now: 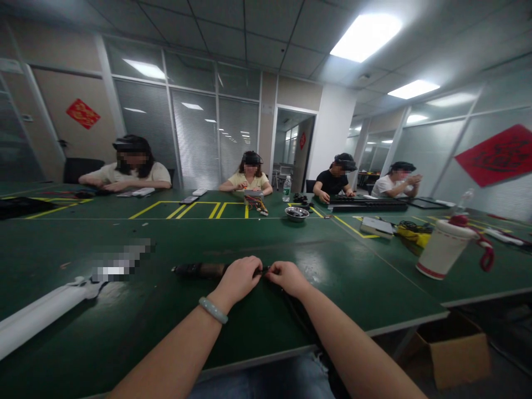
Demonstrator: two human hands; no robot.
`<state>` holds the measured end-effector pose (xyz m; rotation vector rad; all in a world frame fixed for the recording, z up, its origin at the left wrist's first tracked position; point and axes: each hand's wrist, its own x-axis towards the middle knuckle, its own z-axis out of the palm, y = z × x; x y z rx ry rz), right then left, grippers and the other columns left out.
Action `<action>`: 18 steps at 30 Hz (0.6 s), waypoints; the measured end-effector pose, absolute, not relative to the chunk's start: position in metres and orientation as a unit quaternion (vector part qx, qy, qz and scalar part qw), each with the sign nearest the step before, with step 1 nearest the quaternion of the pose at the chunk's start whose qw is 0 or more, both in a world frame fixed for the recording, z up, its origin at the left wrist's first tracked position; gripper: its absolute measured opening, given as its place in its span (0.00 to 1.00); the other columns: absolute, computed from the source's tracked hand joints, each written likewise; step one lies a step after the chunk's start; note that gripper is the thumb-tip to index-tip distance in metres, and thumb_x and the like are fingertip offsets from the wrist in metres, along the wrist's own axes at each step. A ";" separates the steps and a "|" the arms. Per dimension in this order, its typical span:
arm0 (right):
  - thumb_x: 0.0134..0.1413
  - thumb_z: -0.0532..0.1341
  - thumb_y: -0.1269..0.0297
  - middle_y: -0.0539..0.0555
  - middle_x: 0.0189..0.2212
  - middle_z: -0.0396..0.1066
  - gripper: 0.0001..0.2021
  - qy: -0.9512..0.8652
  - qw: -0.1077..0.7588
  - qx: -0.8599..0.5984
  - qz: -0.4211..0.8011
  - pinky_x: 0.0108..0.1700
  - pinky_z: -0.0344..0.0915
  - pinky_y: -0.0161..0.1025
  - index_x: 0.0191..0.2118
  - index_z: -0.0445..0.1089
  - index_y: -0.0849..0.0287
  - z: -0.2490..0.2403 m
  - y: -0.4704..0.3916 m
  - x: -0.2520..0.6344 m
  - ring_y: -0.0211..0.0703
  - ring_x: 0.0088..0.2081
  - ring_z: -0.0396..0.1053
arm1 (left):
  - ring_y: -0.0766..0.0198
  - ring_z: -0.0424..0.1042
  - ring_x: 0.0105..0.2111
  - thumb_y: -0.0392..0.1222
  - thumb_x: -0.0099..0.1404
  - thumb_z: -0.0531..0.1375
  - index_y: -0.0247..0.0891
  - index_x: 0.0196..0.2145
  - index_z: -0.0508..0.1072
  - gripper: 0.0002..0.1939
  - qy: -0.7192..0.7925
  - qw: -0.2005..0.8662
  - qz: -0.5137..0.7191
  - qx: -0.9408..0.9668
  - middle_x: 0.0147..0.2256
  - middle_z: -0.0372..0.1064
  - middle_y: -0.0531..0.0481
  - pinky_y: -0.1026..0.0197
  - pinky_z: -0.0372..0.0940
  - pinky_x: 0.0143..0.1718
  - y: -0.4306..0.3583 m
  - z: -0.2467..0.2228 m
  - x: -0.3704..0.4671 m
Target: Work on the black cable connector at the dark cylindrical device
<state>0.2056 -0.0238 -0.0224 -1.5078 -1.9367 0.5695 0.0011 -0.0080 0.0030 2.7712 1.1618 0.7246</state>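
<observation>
A dark, rod-shaped tool point(199, 270), with a narrow tip at its left end and a brownish middle, lies along the green table in front of me. It resembles an electric screwdriver, though the exact kind is unclear. My left hand point(243, 277) is closed around its right end, fingers bent over it. Just to the right, my right hand point(288, 279) pinches a thin black cable point(297, 313) by its end, close to the left fingertips. From there the cable drops toward the table's front edge. The fingers partly hide where cable and tool meet.
At left lies a long white object point(45, 313), partly pixelated. A metal bowl point(296, 214), a water bottle point(286, 189), a white box point(377, 226) and a white tumbler point(443, 249) stand farther off. Several people sit across the table. A cardboard box point(459, 354) is below right.
</observation>
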 end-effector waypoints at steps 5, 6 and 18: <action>0.54 0.64 0.62 0.49 0.29 0.76 0.06 -0.734 0.308 -0.567 0.212 0.31 0.61 0.31 0.35 0.77 0.57 -0.023 -0.024 0.205 0.38 0.30 0.71 | 0.59 0.71 0.41 0.37 0.65 0.58 0.40 0.39 0.72 0.05 0.373 0.031 0.235 0.897 0.40 0.71 0.49 0.57 0.63 0.44 -0.007 0.003 0.001; 0.54 0.64 0.62 0.49 0.29 0.76 0.06 -0.734 0.310 -0.568 0.209 0.31 0.61 0.31 0.35 0.77 0.57 -0.023 -0.024 0.205 0.38 0.30 0.71 | 0.59 0.71 0.41 0.36 0.65 0.58 0.40 0.39 0.72 0.05 0.372 0.031 0.235 0.897 0.40 0.71 0.49 0.57 0.63 0.45 -0.007 0.002 0.001; 0.53 0.64 0.64 0.49 0.30 0.76 0.05 -0.738 0.315 -0.566 0.189 0.32 0.61 0.32 0.34 0.77 0.57 -0.024 -0.022 0.206 0.38 0.30 0.71 | 0.60 0.71 0.41 0.35 0.65 0.58 0.41 0.38 0.72 0.05 0.366 0.038 0.227 0.901 0.40 0.71 0.50 0.58 0.63 0.45 -0.007 0.004 0.000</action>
